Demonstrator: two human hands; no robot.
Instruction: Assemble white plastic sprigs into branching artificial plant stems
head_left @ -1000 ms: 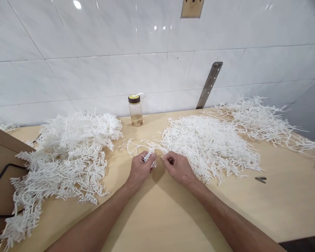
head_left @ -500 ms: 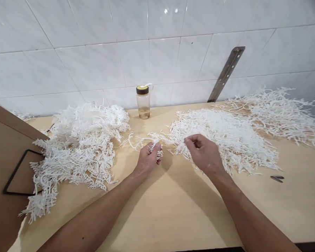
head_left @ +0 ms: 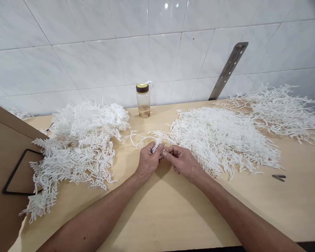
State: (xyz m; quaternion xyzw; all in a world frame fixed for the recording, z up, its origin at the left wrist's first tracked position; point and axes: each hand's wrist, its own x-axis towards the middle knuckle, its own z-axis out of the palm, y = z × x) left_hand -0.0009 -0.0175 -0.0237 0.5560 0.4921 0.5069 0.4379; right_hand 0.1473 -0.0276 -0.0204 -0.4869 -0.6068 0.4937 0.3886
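Observation:
My left hand is closed round a small bundle of white plastic strips at the middle of the wooden table. My right hand is pinched at the same bundle, its fingertips meeting those of the left hand. Just behind my right hand lies a wide pile of white strips. A taller heap of tangled white strips lies to the left of my hands.
A clear bottle with a dark lid stands against the tiled wall. A third pile of strips lies at the far right. A metal bar leans on the wall. A small metal tool lies at right. A cardboard box is at left.
My right hand went back over the middle pile and has now returned to my left hand, pinching at the bundle. The left hand has stayed in place.

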